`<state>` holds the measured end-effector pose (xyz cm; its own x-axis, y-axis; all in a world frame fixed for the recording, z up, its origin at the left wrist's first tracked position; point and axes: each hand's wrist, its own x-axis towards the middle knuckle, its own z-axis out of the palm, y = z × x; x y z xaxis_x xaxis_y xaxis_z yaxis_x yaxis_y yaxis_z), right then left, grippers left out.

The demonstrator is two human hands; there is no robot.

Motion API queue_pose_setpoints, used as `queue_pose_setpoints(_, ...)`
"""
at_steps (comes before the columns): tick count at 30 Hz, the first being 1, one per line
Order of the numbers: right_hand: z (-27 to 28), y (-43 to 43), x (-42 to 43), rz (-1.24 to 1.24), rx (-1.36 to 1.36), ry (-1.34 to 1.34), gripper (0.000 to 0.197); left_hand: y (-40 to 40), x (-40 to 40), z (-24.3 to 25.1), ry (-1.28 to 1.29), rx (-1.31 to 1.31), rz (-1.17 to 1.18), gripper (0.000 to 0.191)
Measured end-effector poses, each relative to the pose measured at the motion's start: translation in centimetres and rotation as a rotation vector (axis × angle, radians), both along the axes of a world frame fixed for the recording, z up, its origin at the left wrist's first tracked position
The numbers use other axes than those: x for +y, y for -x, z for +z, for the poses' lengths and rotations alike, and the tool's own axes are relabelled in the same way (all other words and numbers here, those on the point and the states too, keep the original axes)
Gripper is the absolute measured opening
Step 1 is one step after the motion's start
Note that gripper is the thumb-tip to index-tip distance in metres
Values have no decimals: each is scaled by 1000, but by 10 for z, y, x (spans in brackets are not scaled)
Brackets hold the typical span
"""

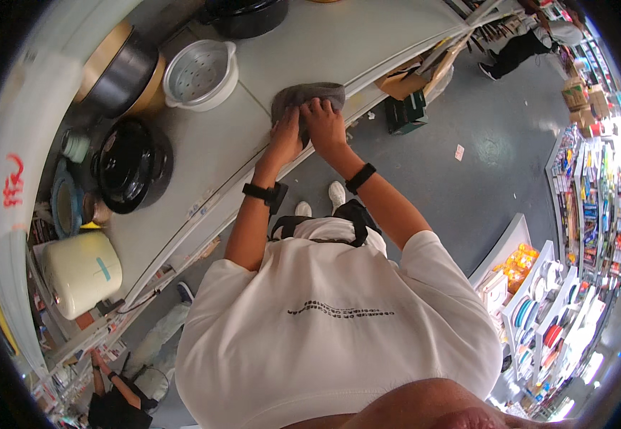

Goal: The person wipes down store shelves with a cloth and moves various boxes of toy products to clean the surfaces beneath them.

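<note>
A bunched grey cloth [310, 96] lies at the front edge of a pale grey shelf [208, 155], in the upper middle of the view. Both hands are on it side by side, fingers bent into the fabric. My left hand [287, 131] grips its near left part, with the thumb side hidden. Close beside it, my right hand [324, 122] holds the cloth's right part. Part of the cloth hangs down between the hands. A black band sits on each wrist. Left of the cloth, a white pot with a perforated metal insert [201, 75] stands on the shelf.
Black enamel pots [128, 166] and a dark pot with gold trim [120, 75] stand left. A cream appliance [82, 273] sits lower left. A green box [407, 112] is beneath the shelf. Stocked racks [589, 198] line the right. Other people are at upper right and lower left.
</note>
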<state>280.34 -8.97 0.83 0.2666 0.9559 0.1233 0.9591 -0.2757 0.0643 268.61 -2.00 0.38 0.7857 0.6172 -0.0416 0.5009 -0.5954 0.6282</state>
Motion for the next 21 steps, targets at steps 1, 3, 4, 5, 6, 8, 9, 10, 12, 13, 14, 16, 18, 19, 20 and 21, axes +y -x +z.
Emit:
queue_pose_setpoints(1,3,14,3,14,4,1,51,19,1,-1,-56,41,-6,67)
queue_pose_setpoints(3,10,45,8,120,127,-70,34,59,9,-2,-22,99,-13,69)
queue_pose_setpoints(4,20,60,12,150,136,-9,34,79,14,-4,11,150,-41,72)
queue_pose_setpoints(5,23,77,14,162,146,-7,34,102,15,-5,14,160,-29,72)
queue_pose_setpoints(6,27,89,19,239,152,48,37,122,16,-6,6,123,52,75)
queue_pose_setpoints(8,24,109,26,399,189,124,44,158,13,-1,5,154,193,79)
queue_pose_setpoints(9,16,120,29,418,187,128,44,179,11,3,18,228,270,80)
queue_pose_setpoints(10,11,129,30,561,266,56,49,196,12,2,20,269,338,85)
queue_pose_setpoints(12,7,146,30,730,349,-12,53,232,16,-4,153,225,418,106)
queue_pose_setpoints(13,13,154,28,753,387,59,57,245,20,-3,237,121,445,112)
queue_pose_setpoints(14,19,158,27,773,423,132,62,253,21,-5,231,120,461,112)
queue_pose_setpoints(16,26,159,24,792,458,170,64,258,15,0,258,52,465,128)
queue_pose_setpoints(18,29,153,18,809,490,214,66,243,11,3,160,153,452,130)
queue_pose_setpoints(19,29,148,15,763,496,168,67,231,10,3,66,247,432,132)
queue_pose_setpoints(20,29,142,11,715,502,123,67,218,12,-1,67,251,437,132)
queue_pose_setpoints(21,30,132,7,724,505,123,67,204,17,-8,33,273,376,132)
